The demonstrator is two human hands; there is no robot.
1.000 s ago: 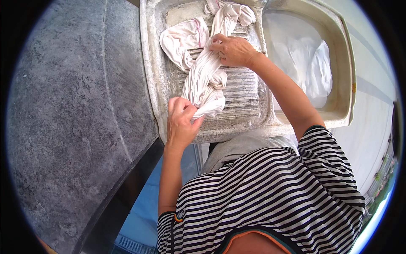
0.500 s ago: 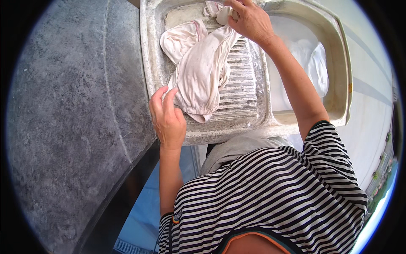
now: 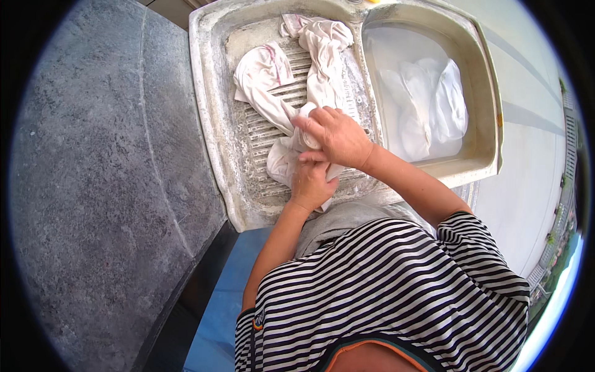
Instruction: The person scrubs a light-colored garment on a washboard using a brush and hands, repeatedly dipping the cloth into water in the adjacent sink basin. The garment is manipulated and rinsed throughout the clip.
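Note:
A pale pinkish-white garment [image 3: 325,71] lies twisted over the ridged washboard [image 3: 261,131] in the left part of the sink. One reddish-edged end of it spreads to the left, and another stretches to the far side. Low on the board, my left hand [image 3: 311,185] is closed on the bunched near end of the cloth. Just beyond it, my right hand [image 3: 342,137] presses down with curled fingers on a white, rounded piece that looks like a bar of soap [image 3: 309,141]. The fingers partly hide this piece, and the two hands nearly touch.
The right basin [image 3: 489,139] holds cloudy water with a white cloth [image 3: 451,102] soaking in it. A dark grey mottled counter [image 3: 93,155] adjoins the sink on the left. Something small and yellow [image 3: 374,2] shows at the far rim.
My right hand has come from the far end toward me with the white piece. My left hand has moved right onto the cloth, now more bunched. The view has shifted slightly.

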